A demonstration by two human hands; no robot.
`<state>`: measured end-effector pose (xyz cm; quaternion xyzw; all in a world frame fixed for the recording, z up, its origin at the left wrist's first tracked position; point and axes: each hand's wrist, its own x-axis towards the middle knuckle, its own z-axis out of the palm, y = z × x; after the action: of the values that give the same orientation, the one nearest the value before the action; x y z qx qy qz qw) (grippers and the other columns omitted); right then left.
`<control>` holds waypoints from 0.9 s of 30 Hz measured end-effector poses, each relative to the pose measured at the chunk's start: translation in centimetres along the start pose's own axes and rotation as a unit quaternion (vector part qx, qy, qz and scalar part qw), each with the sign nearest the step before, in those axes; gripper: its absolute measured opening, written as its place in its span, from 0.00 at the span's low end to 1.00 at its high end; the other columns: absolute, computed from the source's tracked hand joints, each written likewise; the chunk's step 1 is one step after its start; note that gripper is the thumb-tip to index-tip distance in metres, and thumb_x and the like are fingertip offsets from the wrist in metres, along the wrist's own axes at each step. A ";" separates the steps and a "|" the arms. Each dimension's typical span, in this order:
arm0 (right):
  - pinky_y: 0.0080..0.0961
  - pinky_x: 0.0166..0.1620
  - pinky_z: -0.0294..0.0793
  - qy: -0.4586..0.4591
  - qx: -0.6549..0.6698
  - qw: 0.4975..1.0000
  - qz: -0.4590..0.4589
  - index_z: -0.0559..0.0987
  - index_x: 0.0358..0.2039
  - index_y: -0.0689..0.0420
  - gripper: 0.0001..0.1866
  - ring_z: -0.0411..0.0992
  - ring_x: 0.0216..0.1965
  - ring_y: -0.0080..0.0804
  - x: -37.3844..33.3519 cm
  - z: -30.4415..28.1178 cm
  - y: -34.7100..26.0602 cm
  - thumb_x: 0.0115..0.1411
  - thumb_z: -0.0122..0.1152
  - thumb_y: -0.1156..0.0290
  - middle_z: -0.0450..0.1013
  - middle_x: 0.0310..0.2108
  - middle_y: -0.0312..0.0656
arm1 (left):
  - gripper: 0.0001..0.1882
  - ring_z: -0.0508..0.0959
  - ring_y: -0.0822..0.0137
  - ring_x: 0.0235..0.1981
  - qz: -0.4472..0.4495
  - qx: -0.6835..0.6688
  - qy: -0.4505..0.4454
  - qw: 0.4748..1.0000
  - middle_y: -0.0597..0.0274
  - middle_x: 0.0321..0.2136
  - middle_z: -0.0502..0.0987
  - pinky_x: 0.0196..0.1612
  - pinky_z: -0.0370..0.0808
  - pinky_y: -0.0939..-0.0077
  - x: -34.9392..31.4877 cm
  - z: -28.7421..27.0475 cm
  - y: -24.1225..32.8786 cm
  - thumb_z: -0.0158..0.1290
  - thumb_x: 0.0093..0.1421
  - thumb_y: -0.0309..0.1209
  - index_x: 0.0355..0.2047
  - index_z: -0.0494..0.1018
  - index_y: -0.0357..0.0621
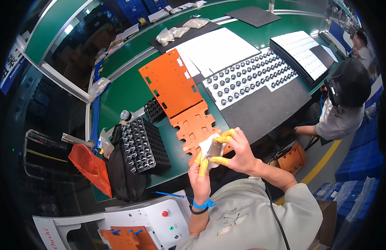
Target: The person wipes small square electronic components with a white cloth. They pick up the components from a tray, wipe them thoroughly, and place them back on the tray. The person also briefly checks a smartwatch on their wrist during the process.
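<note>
Here, a small grey plate is in your hands, in front of your chest, against a white cloth. Your left hand has its grip together on the cloth at the plate's left edge; your right hand has its grip clamped on the plate's right side. Yellow covers sheathe the gripping fingertips, and a blue band circles your left wrist. Just beyond the plate lies a notched orange panel, with a flat orange panel past it, on the green worktop. To the left stands a black rack of round pieces. To the right, rows of black discs sit on white sheeting beside a dark mat. Farther right is a co-worker wearing a black cap.
</note>
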<state>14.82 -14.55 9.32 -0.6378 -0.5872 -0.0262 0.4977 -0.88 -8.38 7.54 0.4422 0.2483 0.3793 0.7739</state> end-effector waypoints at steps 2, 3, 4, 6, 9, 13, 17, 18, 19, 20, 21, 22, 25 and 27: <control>0.35 0.43 0.68 -0.013 0.018 1.000 0.005 0.78 0.42 0.61 0.31 0.67 0.38 0.42 -0.4 0.3 -0.3 0.39 0.81 0.60 0.72 0.38 0.45 | 0.20 0.76 0.69 0.48 0.003 0.003 -0.001 1.000 0.56 0.51 0.74 0.51 0.74 0.75 0.2 -0.1 0.0 0.44 0.70 0.25 0.59 0.65 0.28; 0.35 0.43 0.68 0.003 0.012 1.000 0.010 0.78 0.42 0.60 0.30 0.67 0.39 0.43 -0.4 0.4 -0.4 0.40 0.80 0.61 0.72 0.39 0.45 | 0.20 0.76 0.68 0.48 -0.003 0.000 -0.006 1.000 0.55 0.51 0.74 0.52 0.74 0.75 0.3 -0.4 -0.2 0.44 0.70 0.25 0.59 0.65 0.28; 0.35 0.43 0.68 0.019 0.005 1.000 0.016 0.78 0.42 0.59 0.29 0.67 0.39 0.43 -0.3 0.4 -0.4 0.41 0.80 0.62 0.72 0.39 0.44 | 0.20 0.76 0.68 0.48 -0.008 -0.003 -0.010 1.000 0.55 0.51 0.74 0.52 0.74 0.74 0.3 -0.7 -0.3 0.44 0.70 0.25 0.59 0.65 0.28; 0.36 0.43 0.68 0.049 -0.017 0.998 0.025 0.79 0.43 0.58 0.27 0.68 0.39 0.44 0.3 0.2 -0.2 0.42 0.79 0.63 0.73 0.40 0.43 | 0.20 0.77 0.67 0.48 -0.033 -0.045 -0.003 0.998 0.56 0.49 0.75 0.51 0.74 0.74 -0.5 0.0 0.5 0.46 0.69 0.26 0.58 0.66 0.29; 0.29 0.45 0.69 0.044 0.113 0.990 0.079 0.78 0.45 0.60 0.25 0.70 0.40 0.39 0.7 -0.4 0.7 0.47 0.76 0.65 0.73 0.41 0.43 | 0.18 0.78 0.66 0.48 -0.045 -0.095 0.007 0.994 0.55 0.49 0.76 0.50 0.76 0.73 -1.3 -0.1 1.9 0.48 0.67 0.28 0.55 0.69 0.32; 0.22 0.44 0.67 -0.056 0.556 0.777 0.289 0.76 0.48 0.63 0.23 0.65 0.37 0.21 0.5 -1.9 1.4 0.65 0.59 0.55 0.71 0.39 0.35 | 0.18 0.78 0.64 0.48 0.040 -0.100 0.078 0.991 0.52 0.49 0.75 0.51 0.77 0.69 -0.2 -1.7 2.6 0.46 0.68 0.27 0.56 0.67 0.32; 0.24 0.41 0.67 -0.079 0.707 0.595 0.374 0.71 0.53 0.60 0.27 0.65 0.36 0.23 1.2 -2.6 0.5 0.69 0.48 0.48 0.72 0.44 0.40 | 0.19 0.77 0.61 0.52 0.063 -0.088 0.107 0.988 0.50 0.52 0.74 0.54 0.76 0.66 0.0 -2.9 2.7 0.44 0.68 0.27 0.57 0.65 0.31; 0.25 0.41 0.68 -0.096 0.730 0.554 0.388 0.70 0.55 0.56 0.25 0.65 0.36 0.25 1.1 -2.5 0.8 0.70 0.45 0.48 0.72 0.48 0.42 | 0.19 0.76 0.60 0.52 0.063 -0.084 0.115 0.988 0.50 0.52 0.73 0.54 0.76 0.66 -0.1 -2.9 2.8 0.44 0.68 0.27 0.57 0.65 0.31; 0.26 0.41 0.68 -0.101 0.746 0.525 0.396 0.69 0.55 0.55 0.25 0.65 0.37 0.26 1.2 -2.5 0.8 0.71 0.45 0.48 0.71 0.49 0.42 | 0.19 0.76 0.60 0.52 0.062 -0.081 0.123 0.987 0.50 0.52 0.73 0.54 0.76 0.66 -0.1 -2.9 2.8 0.44 0.68 0.27 0.57 0.65 0.31; 0.27 0.41 0.68 -0.107 0.761 0.496 0.404 0.69 0.55 0.54 0.24 0.65 0.37 0.27 1.3 -2.3 0.7 0.71 0.45 0.48 0.71 0.49 0.43 | 0.19 0.76 0.60 0.53 0.058 -0.080 0.109 0.989 0.50 0.53 0.73 0.55 0.75 0.66 -0.1 -3.0 2.7 0.44 0.68 0.27 0.57 0.64 0.31; 0.27 0.41 0.68 -0.112 0.775 0.467 0.411 0.69 0.55 0.52 0.23 0.66 0.38 0.27 1.3 -2.2 0.6 0.71 0.45 0.49 0.70 0.50 0.43 | 0.19 0.76 0.60 0.53 0.054 -0.078 0.113 0.989 0.50 0.53 0.73 0.55 0.75 0.66 -0.2 -3.0 2.6 0.44 0.68 0.27 0.57 0.64 0.31; 0.31 0.42 0.67 -0.110 0.796 0.429 0.412 0.66 0.62 0.54 0.29 0.66 0.39 0.33 0.5 -1.5 1.3 0.70 0.42 0.47 0.68 0.58 0.48 | 0.19 0.76 0.60 0.53 0.051 -0.077 0.117 0.989 0.50 0.53 0.73 0.55 0.75 0.65 -0.1 -2.9 2.6 0.44 0.68 0.27 0.57 0.64 0.31; 0.32 0.41 0.67 -0.119 0.809 0.391 0.423 0.65 0.63 0.54 0.30 0.65 0.40 0.34 0.6 -1.2 1.0 0.70 0.42 0.47 0.67 0.59 0.49 | 0.19 0.75 0.60 0.53 0.045 -0.076 0.122 0.989 0.50 0.53 0.72 0.55 0.75 0.65 0.0 -2.9 2.2 0.44 0.69 0.28 0.57 0.64 0.31; 0.32 0.41 0.66 -0.125 0.827 0.377 0.397 0.65 0.63 0.55 0.31 0.63 0.40 0.35 0.3 -0.7 1.2 0.69 0.43 0.45 0.66 0.58 0.49 | 0.19 0.76 0.61 0.52 0.047 -0.076 0.127 0.988 0.51 0.53 0.73 0.55 0.74 0.66 0.2 -2.8 2.2 0.45 0.69 0.28 0.57 0.65 0.31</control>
<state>16.26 -14.54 9.15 -0.0655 -0.0525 0.7534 0.6522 -3.62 -6.13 8.07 0.3412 0.2938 0.4860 0.7491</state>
